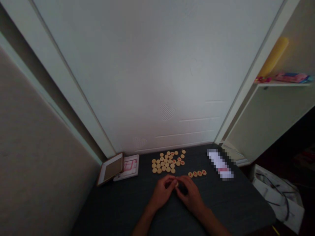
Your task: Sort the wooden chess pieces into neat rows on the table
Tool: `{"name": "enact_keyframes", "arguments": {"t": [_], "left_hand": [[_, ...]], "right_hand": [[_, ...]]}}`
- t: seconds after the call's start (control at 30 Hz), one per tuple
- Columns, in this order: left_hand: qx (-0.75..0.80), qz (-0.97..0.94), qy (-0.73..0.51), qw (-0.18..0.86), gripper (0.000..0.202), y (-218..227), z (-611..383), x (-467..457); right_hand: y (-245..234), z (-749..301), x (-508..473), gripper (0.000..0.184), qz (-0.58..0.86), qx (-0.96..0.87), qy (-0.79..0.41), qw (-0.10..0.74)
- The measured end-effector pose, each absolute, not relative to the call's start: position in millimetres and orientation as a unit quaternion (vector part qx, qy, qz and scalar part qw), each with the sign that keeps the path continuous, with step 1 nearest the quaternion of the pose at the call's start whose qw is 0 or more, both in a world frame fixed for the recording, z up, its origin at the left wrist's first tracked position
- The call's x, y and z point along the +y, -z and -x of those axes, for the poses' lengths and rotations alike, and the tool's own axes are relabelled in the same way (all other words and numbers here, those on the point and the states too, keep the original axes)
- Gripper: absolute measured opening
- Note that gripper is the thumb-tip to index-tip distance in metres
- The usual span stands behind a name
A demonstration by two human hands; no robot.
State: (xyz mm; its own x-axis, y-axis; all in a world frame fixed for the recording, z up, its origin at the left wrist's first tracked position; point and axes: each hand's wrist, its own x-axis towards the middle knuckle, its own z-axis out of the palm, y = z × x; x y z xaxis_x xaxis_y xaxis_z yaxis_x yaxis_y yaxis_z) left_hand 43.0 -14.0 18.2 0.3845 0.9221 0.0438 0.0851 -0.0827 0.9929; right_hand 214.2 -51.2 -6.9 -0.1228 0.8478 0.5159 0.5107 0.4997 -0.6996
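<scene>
My left hand (162, 190) and my right hand (191, 194) meet over the front of the dark table. Between their fingertips is a small round wooden Chinese chess piece (176, 184), partly covered by the fingers. The left thumb and fingers are closed on it, and the right thumb and forefinger curve round to its other side. Just beyond my right hand, a short row of pieces with red characters (197, 173) lies on the table. Farther back is a loose cluster of pale pieces (162, 164), mostly blank on top, a few showing red marks.
An open-looking brown-rimmed box part (110, 169) leans over a white box with a red grid (128, 166) at the table's left. A pixelated pale object (220, 164) lies to the right. A white panel (157, 82) rises behind the table (118, 206). Cables fill a white box (279, 196) beyond the right edge.
</scene>
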Motion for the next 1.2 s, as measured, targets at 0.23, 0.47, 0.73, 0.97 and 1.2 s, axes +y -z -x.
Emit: {"name": "enact_keyframes", "arguments": {"t": [0.23, 0.47, 0.73, 0.97, 1.2], "left_hand": [[0.381, -0.631, -0.38, 0.558, 0.029, -23, -42, -16], [0.391, -0.618, -0.4, 0.553, 0.024, -17, -44, -15], [0.385, -0.641, -0.39, 0.537, 0.028, -21, -44, -17], [0.415, -0.669, -0.362, 0.5, 0.034, -23, -44, -18], [0.419, -0.658, -0.371, 0.504, 0.03, -18, -45, -18]], "right_hand": [[4, -213, -49, 0.03, 0.491, -0.703, -0.183, 0.481], [-5, -212, -50, 0.023, 0.49, -0.7, -0.201, 0.479], [-4, -215, -47, 0.019, 0.528, -0.651, -0.251, 0.485], [0, -217, -44, 0.022, 0.54, -0.617, -0.283, 0.498], [-2, -218, -44, 0.022, 0.545, -0.602, -0.302, 0.499]]}}
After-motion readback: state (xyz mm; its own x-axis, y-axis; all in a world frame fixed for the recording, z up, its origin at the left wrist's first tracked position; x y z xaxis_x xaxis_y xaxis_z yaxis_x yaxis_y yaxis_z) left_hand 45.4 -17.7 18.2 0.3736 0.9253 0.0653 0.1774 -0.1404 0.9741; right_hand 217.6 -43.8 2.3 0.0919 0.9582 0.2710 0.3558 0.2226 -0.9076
